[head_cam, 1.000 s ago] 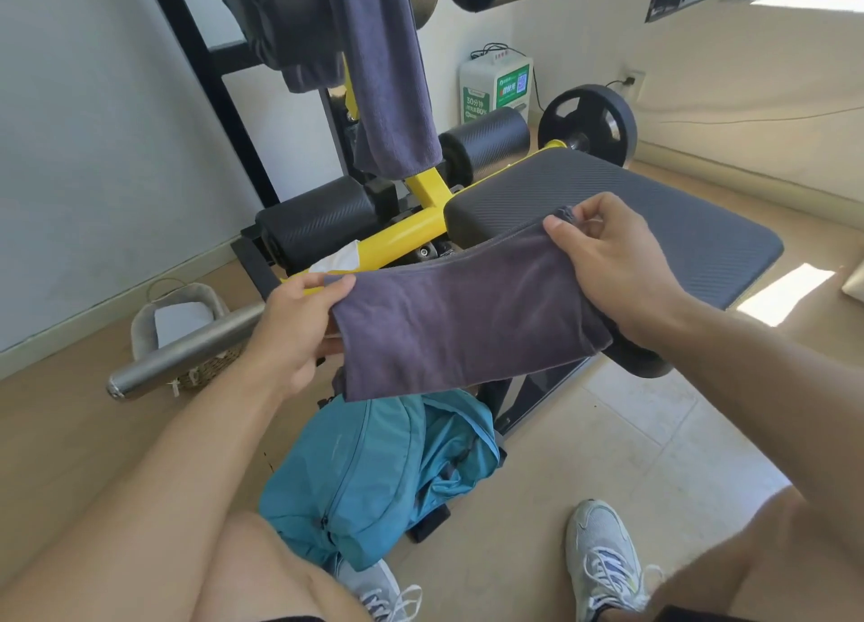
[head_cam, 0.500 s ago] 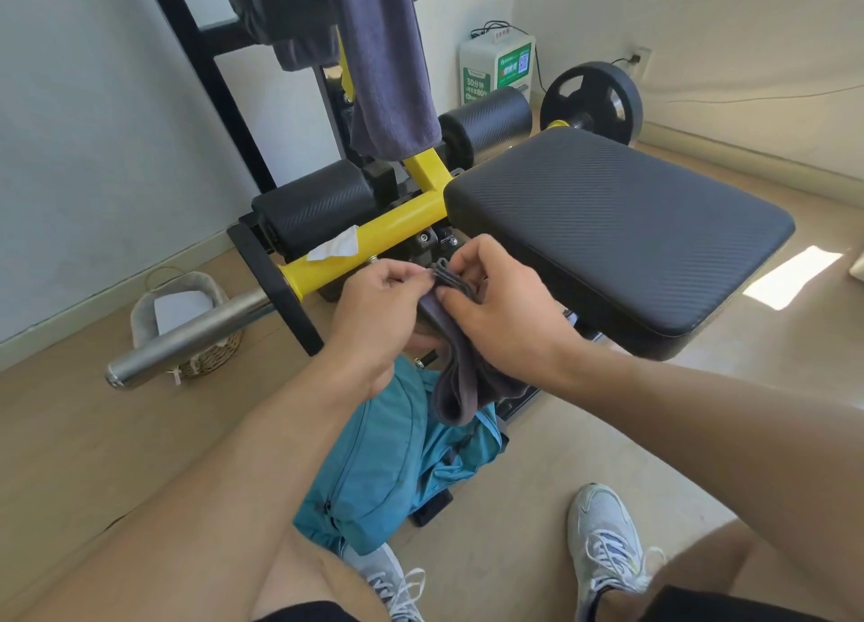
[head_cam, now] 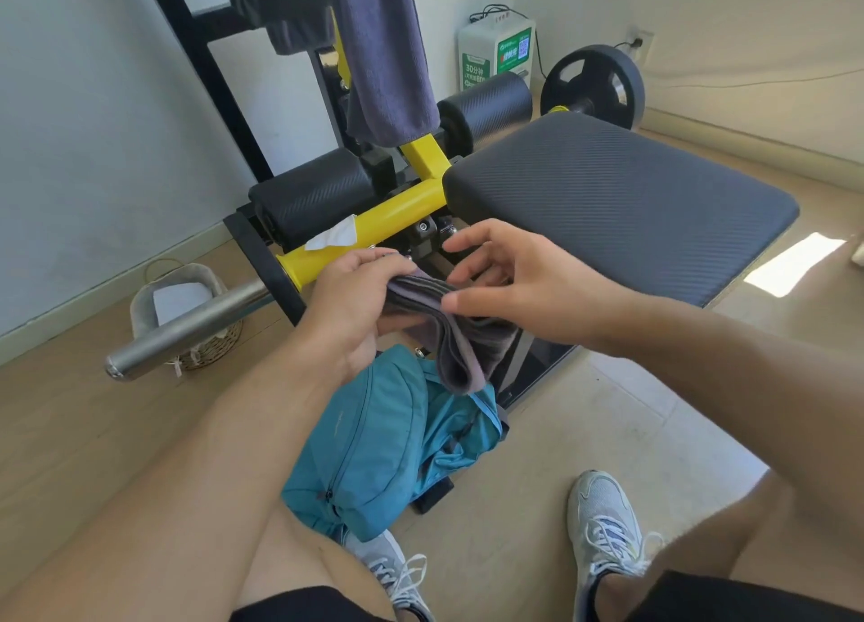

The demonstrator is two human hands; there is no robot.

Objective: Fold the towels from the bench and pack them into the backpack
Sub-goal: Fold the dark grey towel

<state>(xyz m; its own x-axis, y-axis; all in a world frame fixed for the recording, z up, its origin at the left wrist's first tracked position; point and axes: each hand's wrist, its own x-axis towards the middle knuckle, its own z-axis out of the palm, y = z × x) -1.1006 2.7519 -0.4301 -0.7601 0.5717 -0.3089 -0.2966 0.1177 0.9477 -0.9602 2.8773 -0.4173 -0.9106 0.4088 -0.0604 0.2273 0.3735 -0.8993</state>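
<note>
Floor-level backpack gapes beneath folded towel.

My left hand covers one end of the folded towel; the hanging towel runs off the top edge; the backpack opening is hidden.

Only one view is serving here: a wide-angle camera on the person's head, looking forward and steeply down. It is sitting close above the left hand and right hand, with the bench pad just beyond and the person's shoes at the lower edge. The walls are bending at the frame sides.
</note>
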